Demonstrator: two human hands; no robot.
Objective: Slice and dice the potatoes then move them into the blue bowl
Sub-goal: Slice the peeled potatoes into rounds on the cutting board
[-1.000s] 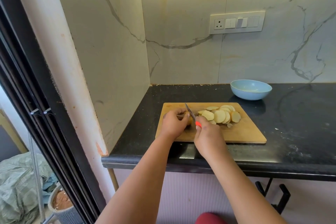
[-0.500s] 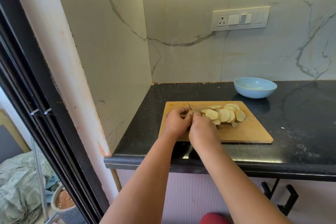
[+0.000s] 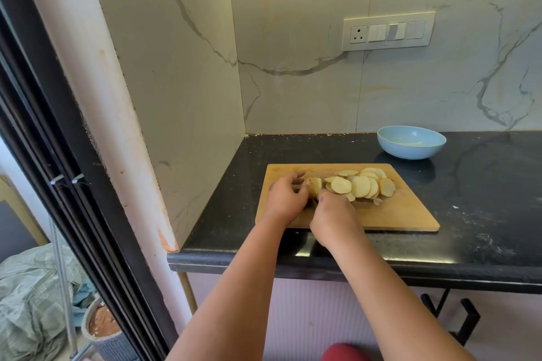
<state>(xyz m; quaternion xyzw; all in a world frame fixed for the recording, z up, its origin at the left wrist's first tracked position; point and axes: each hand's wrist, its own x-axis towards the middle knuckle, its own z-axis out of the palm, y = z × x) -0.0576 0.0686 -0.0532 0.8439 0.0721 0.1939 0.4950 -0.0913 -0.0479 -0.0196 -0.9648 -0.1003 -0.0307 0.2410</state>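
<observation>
Fingers: your left hand (image 3: 284, 196) curls its fingers (image 3: 296, 177) over the uncut potato end (image 3: 315, 185), holding it down on the board; your right hand (image 3: 333, 215) is closed in a fist, but what it grips is hidden beneath it.
Board edges: the cutting board (image 3: 404, 214) lies square to the counter's front, its near edge close to the counter edge (image 3: 440, 269); your hands work at its left end.
Open room: you have bare wood right of and in front of the slices, and dark countertop (image 3: 484, 199) beyond the board's right edge; the side wall (image 3: 181, 102) closes in your left.
Potato slices: pale round slices (image 3: 361, 186) overlap in a row across the board's far half, just right of your hands.
Bowl: the blue bowl (image 3: 411, 142) stands behind the board's right corner, apart from it, near the back wall.
</observation>
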